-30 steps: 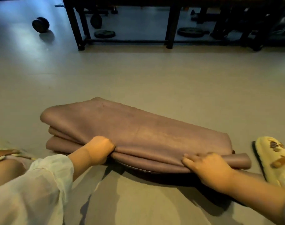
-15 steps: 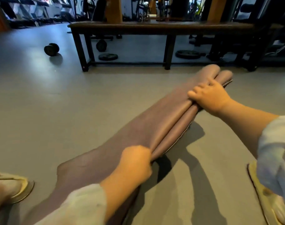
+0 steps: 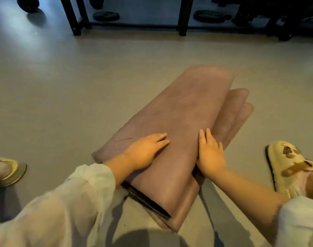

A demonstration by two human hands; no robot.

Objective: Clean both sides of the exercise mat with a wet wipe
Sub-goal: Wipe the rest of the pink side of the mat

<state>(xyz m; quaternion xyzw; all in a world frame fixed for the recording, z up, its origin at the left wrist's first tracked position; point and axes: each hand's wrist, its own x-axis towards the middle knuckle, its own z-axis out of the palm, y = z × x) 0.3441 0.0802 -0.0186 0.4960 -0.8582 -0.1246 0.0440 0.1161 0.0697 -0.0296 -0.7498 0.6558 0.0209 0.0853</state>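
A folded mauve exercise mat [image 3: 184, 111] lies on the grey floor in front of me, running from near my knees away to the upper right, with lower folds showing along its right side. My left hand [image 3: 145, 152] rests flat on the top layer near its left part, fingers straight. My right hand [image 3: 210, 152] lies with straight fingers along the right edge of the top fold. No wet wipe is visible.
My feet in yellow slippers stand either side of the mat, the right slipper [image 3: 291, 166] and the left slipper [image 3: 7, 172]. A black-legged bench [image 3: 182, 16] crosses the back, with weight plates [image 3: 105, 15] and a dumbbell [image 3: 28, 3] on the floor.
The mat was gripped by its folded edge and swung round. Both hands have let go of that grip and now lie flat on the mat, which rests on the floor pointing away to the right.
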